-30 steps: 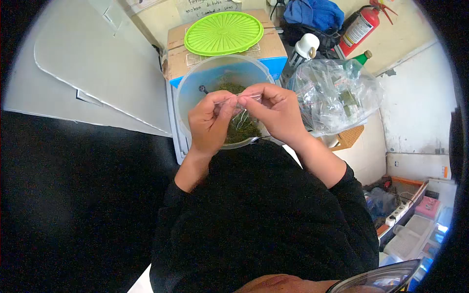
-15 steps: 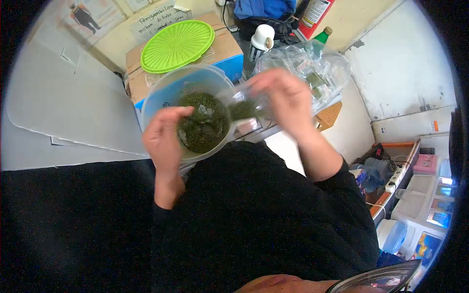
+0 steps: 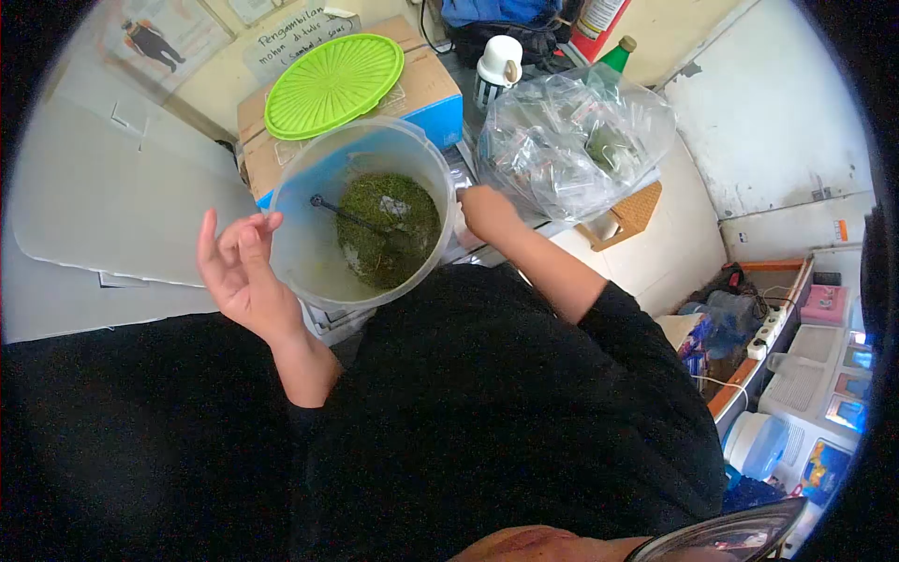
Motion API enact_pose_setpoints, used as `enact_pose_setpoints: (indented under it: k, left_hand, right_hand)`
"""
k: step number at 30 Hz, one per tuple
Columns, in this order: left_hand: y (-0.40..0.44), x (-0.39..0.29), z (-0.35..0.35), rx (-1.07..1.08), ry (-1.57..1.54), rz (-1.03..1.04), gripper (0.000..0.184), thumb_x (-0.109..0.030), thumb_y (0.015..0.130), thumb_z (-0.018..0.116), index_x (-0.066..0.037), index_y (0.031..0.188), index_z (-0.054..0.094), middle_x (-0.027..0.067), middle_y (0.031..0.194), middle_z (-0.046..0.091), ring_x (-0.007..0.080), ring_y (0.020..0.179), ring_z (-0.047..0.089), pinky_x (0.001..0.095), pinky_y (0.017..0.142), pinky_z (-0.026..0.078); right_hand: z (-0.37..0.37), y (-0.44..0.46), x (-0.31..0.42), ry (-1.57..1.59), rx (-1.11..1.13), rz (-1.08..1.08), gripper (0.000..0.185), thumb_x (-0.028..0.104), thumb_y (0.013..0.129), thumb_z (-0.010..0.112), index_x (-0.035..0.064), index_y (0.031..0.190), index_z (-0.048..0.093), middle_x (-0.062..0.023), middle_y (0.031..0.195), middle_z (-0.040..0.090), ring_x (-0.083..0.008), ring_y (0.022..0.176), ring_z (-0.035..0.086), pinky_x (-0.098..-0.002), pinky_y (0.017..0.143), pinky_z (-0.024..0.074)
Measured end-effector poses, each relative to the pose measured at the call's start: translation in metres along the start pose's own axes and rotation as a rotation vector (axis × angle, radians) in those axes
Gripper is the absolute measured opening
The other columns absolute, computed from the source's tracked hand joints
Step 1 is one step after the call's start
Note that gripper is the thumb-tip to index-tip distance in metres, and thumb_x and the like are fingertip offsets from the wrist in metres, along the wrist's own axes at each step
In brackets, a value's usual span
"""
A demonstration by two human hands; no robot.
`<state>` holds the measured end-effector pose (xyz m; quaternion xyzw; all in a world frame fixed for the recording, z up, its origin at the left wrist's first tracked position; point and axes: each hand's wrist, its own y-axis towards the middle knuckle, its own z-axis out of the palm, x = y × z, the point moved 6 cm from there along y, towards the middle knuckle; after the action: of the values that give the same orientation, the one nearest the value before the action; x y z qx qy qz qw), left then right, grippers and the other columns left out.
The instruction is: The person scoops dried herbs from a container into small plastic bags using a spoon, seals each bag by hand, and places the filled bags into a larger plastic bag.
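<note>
A round translucent tub (image 3: 304, 267) holds dried green flakes (image 3: 379, 192), with a dark-handled spoon (image 3: 348, 214) resting in them. My left hand (image 3: 248, 272) is raised at the tub's left side, fingers apart and holding nothing. On the right side of the tub, my right hand (image 3: 489, 214) has its fingers closed together, low beside the wall; what they hold, if anything, is hidden. Just beyond it lies a large clear plastic bag (image 3: 543, 122) with small clear packets inside, one showing green contents.
A green ribbed lid (image 3: 334, 86) lies on a cardboard box (image 3: 433, 84) behind the tub. A white-capped bottle (image 3: 498, 64), a green bottle (image 3: 618, 56) and a red extinguisher (image 3: 596, 26) stand farther back. A woven brown item (image 3: 637, 208) sits below the clear bag.
The green-filled packet has left my right hand, which has moved lower and closer to the tub. My left hand has moved left, away from the tub's opening. The view has turned since the earliest frame.
</note>
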<state>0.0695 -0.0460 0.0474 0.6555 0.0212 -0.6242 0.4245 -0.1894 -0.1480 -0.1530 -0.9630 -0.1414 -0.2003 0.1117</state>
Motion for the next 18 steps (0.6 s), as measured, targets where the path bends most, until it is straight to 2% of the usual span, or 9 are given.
enact_pose_setpoints:
  k: [3, 4, 7, 8, 11, 13, 15, 16, 18]
  left_hand:
    - [-0.003, -0.004, -0.004, 0.020, -0.025, -0.029, 0.036, -0.005, 0.094, 0.051, 0.003, 0.128, 0.042, 0.0133, 0.091, 0.061, 0.0228, 0.081, 0.063, 0.0382, 0.080, 0.054]
    - [-0.004, -0.004, -0.006, 0.019, -0.030, -0.030, 0.035, -0.005, 0.094, 0.051, 0.003, 0.127, 0.042, 0.0132, 0.091, 0.061, 0.0231, 0.081, 0.063, 0.0384, 0.080, 0.054]
    - [-0.006, -0.003, -0.003, 0.024, -0.075, -0.026, 0.029, -0.005, 0.094, 0.050, 0.004, 0.122, 0.045, 0.0129, 0.091, 0.061, 0.0231, 0.080, 0.064, 0.0372, 0.079, 0.054]
    - [-0.007, -0.002, -0.001, 0.027, -0.095, -0.022, 0.027, -0.005, 0.094, 0.050, 0.004, 0.119, 0.047, 0.0128, 0.091, 0.061, 0.0229, 0.080, 0.064, 0.0365, 0.079, 0.054]
    - [-0.016, 0.009, 0.007, 0.190, -0.109, -0.086, 0.018, -0.005, 0.095, 0.049, 0.004, 0.110, 0.052, 0.0127, 0.090, 0.061, 0.0226, 0.080, 0.064, 0.0341, 0.077, 0.054]
    - [-0.021, 0.013, 0.024, 0.380, -0.003, -0.106, 0.011, -0.005, 0.093, 0.053, 0.003, 0.099, 0.058, 0.0108, 0.089, 0.062, 0.0179, 0.079, 0.063, 0.0288, 0.074, 0.052]
    - [-0.028, 0.016, 0.045, 0.599, 0.146, -0.066, 0.011, -0.006, 0.091, 0.056, 0.003, 0.095, 0.060, 0.0101, 0.090, 0.062, 0.0154, 0.078, 0.062, 0.0266, 0.071, 0.051]
    - [-0.032, 0.015, 0.053, 0.606, 0.106, -0.130, 0.010, -0.006, 0.090, 0.057, 0.003, 0.093, 0.061, 0.0093, 0.088, 0.063, 0.0143, 0.076, 0.062, 0.0263, 0.069, 0.050]
    - [-0.041, 0.009, 0.069, 0.614, 0.025, -0.258, 0.010, -0.007, 0.088, 0.060, 0.003, 0.088, 0.063, 0.0076, 0.085, 0.064, 0.0123, 0.072, 0.061, 0.0255, 0.064, 0.048]
  right_hand:
    - [0.038, -0.002, -0.027, -0.068, -0.022, 0.111, 0.016, 0.007, 0.080, 0.050, 0.0026, 0.085, 0.065, -0.0209, 0.087, 0.066, -0.0375, 0.083, 0.065, -0.0467, 0.074, 0.0522]
    - [0.060, 0.006, -0.047, -0.032, -0.087, 0.116, 0.013, 0.010, 0.080, 0.055, 0.0025, 0.083, 0.065, -0.0196, 0.086, 0.066, -0.0359, 0.081, 0.066, -0.0457, 0.072, 0.0524]
    - [0.054, 0.011, -0.050, 0.153, -0.146, 0.039, 0.012, 0.011, 0.078, 0.059, 0.0034, 0.084, 0.065, -0.0194, 0.085, 0.066, -0.0356, 0.079, 0.066, -0.0449, 0.070, 0.0523]
    - [0.042, 0.010, -0.052, 0.321, -0.240, 0.010, 0.011, 0.012, 0.079, 0.063, 0.0030, 0.085, 0.066, -0.0167, 0.079, 0.066, -0.0291, 0.074, 0.067, -0.0386, 0.069, 0.0523]
    - [-0.040, -0.001, -0.024, 0.737, -0.503, 0.134, 0.011, 0.012, 0.084, 0.063, 0.0021, 0.087, 0.065, -0.0091, 0.075, 0.066, -0.0168, 0.069, 0.064, -0.0304, 0.066, 0.0497]
    - [-0.097, -0.015, 0.009, 1.096, -0.550, 0.012, 0.009, 0.012, 0.086, 0.065, 0.0035, 0.088, 0.065, -0.0001, 0.075, 0.064, -0.0058, 0.067, 0.055, -0.0217, 0.062, 0.0439]
    - [-0.136, -0.034, 0.050, 1.217, -0.471, -0.094, 0.007, 0.010, 0.085, 0.066, 0.0044, 0.088, 0.065, 0.0024, 0.077, 0.063, -0.0037, 0.065, 0.051, -0.0192, 0.059, 0.0405]
    - [-0.142, -0.041, 0.065, 1.276, -0.427, -0.153, 0.006, 0.009, 0.085, 0.066, 0.0049, 0.088, 0.065, 0.0036, 0.078, 0.063, -0.0027, 0.063, 0.049, -0.0179, 0.058, 0.0388]
    - [-0.137, -0.047, 0.084, 1.154, -0.326, -0.188, 0.008, 0.010, 0.084, 0.068, 0.0048, 0.090, 0.065, 0.0040, 0.078, 0.062, -0.0023, 0.060, 0.045, -0.0169, 0.056, 0.0365]
